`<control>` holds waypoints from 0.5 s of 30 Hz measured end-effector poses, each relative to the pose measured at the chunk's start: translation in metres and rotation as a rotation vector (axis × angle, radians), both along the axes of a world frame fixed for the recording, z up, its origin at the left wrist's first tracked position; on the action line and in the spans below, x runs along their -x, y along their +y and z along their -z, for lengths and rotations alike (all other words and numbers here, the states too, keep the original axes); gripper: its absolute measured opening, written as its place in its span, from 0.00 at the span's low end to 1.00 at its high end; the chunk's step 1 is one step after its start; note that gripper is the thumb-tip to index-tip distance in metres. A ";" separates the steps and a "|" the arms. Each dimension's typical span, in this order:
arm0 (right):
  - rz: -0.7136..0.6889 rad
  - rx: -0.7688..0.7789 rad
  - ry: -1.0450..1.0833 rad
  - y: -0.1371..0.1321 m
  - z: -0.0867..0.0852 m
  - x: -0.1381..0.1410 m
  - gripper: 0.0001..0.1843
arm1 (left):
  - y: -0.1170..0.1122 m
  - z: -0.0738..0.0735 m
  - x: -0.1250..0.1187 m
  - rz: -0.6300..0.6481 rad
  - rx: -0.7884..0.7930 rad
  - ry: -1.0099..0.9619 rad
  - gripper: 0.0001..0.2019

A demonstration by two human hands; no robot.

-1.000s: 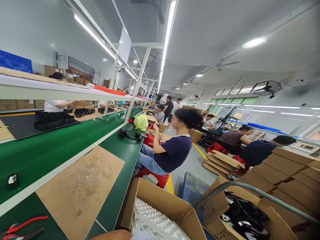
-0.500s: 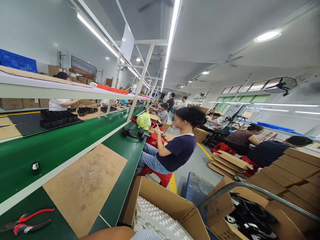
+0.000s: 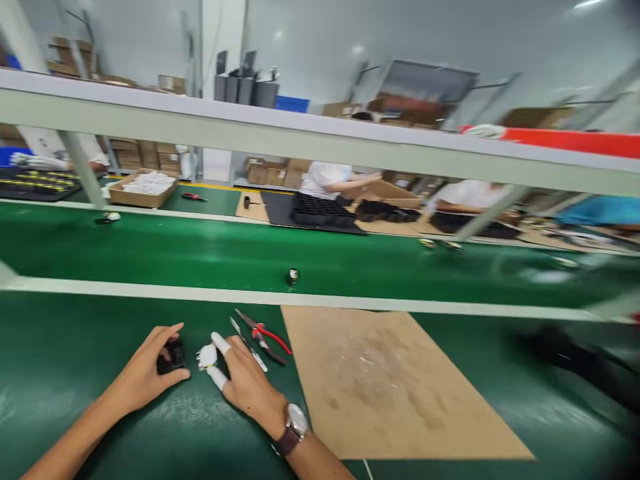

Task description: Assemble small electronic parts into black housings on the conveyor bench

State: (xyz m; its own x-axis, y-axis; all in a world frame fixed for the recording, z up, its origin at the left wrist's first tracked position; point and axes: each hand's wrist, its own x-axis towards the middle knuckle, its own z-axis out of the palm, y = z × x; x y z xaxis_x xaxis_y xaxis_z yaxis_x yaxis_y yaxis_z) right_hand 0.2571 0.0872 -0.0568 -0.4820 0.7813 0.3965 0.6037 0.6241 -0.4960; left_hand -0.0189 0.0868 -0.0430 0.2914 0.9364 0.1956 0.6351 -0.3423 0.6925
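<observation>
At the left of the dark green worktop (image 3: 60, 353), the left hand (image 3: 140, 377) curls its thumb and fingers around a small black casing (image 3: 173, 357), probably hard, light plastic, best held by its outer walls. Just beside it, a small, rounded white part (image 3: 207, 357) sits between the thumb and forefinger of the right hand (image 3: 253, 387), both tips wearing white finger covers (image 3: 221, 344). This part looks light and stiff, perhaps fragile at its fine left-hand edge, so a gentle pinch on the broad sides should suit it; the smooth face may slip. Next come slim silver tweezers (image 3: 257, 358), then red-and-black-handled pliers (image 3: 258, 332), and further right a stained brown cardboard sheet (image 3: 375, 387). Beyond that lies a blurred black object (image 3: 575, 363), too indistinct to identify.
</observation>
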 end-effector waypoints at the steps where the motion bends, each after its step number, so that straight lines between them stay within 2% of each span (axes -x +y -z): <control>1: -0.006 -0.020 0.021 -0.001 0.002 0.000 0.34 | 0.000 -0.002 0.000 0.006 0.002 -0.008 0.35; 4: 0.009 -0.105 0.087 -0.006 -0.001 0.004 0.32 | -0.001 -0.001 -0.005 0.032 -0.005 -0.026 0.35; 10: 0.018 -0.254 0.213 -0.014 -0.020 0.011 0.30 | -0.005 0.005 -0.012 0.078 -0.075 -0.086 0.35; 12: -0.002 -0.300 0.222 -0.014 -0.021 0.012 0.28 | -0.004 0.005 -0.014 0.112 -0.147 -0.090 0.36; 15: 0.004 -0.374 0.205 -0.009 -0.014 0.010 0.27 | 0.001 0.011 -0.015 0.129 -0.231 -0.019 0.38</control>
